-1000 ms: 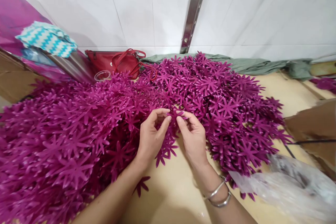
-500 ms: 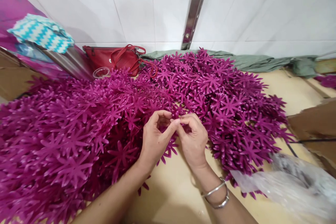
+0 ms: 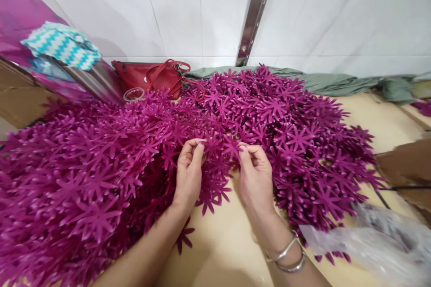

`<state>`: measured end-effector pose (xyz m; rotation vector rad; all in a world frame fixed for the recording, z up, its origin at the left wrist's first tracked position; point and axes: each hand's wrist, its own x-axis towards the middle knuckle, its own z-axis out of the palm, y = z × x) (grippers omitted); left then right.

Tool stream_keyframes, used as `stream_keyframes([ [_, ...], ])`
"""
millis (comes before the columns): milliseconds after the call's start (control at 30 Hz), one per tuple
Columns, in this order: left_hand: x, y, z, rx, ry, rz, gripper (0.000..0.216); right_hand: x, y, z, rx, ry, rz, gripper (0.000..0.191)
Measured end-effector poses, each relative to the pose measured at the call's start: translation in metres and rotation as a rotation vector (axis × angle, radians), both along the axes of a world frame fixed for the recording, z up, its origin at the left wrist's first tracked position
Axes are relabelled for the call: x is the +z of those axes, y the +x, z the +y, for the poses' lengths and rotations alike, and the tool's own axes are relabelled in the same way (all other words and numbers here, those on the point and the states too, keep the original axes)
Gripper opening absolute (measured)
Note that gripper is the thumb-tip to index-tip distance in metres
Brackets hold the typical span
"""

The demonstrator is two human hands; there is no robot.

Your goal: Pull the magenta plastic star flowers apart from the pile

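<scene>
My left hand (image 3: 189, 170) pinches the tip of a magenta artificial flower piece (image 3: 212, 145) between thumb and fingers. A second flower piece (image 3: 232, 146), with several narrow petals, is held by one petal tip in my right hand (image 3: 256, 175). The two pieces lie close side by side between my hands; I cannot tell whether they touch. A large heap of the same flower pieces (image 3: 97, 179) spreads to the left, and another heap (image 3: 299, 143) rises behind and to the right. A single loose piece (image 3: 184, 236) lies under my left forearm.
A clear plastic bag (image 3: 377, 251) lies at the right, by torn cardboard (image 3: 404, 161). Behind the heaps are a red purse (image 3: 134, 78), a clear round lid (image 3: 134, 94) and green cloth (image 3: 340, 83). A metal bracket (image 3: 254, 22) leans at the tiled wall (image 3: 175, 13).
My hands have moved apart, left and right, from where their fingertips met. A flower piece now shows spread in each hand's pinch. The view has shifted slightly.
</scene>
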<state>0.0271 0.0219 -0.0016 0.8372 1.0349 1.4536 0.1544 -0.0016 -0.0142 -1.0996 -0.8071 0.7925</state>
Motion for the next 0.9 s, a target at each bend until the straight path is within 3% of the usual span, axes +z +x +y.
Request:
stream_keyframes([
  [167, 0.001, 0.000, 0.006, 0.036, -0.067, -0.235, 0.026, -0.001, 0.003, 0.006, 0.078, -0.030, 0.336, 0.023],
  [367, 0.004, -0.001, 0.008, 0.012, -0.067, -0.253, 0.027, 0.003, 0.004, 0.008, 0.206, -0.112, 0.530, 0.032],
  [633, 0.003, 0.001, -0.002, -0.102, 0.083, -0.067, 0.044, 0.001, 0.002, 0.007, 0.121, -0.186, 0.372, 0.040],
  [900, 0.005, 0.005, -0.005, -0.201, 0.109, 0.153, 0.036, 0.002, 0.002, 0.002, 0.294, -0.220, 0.191, 0.038],
])
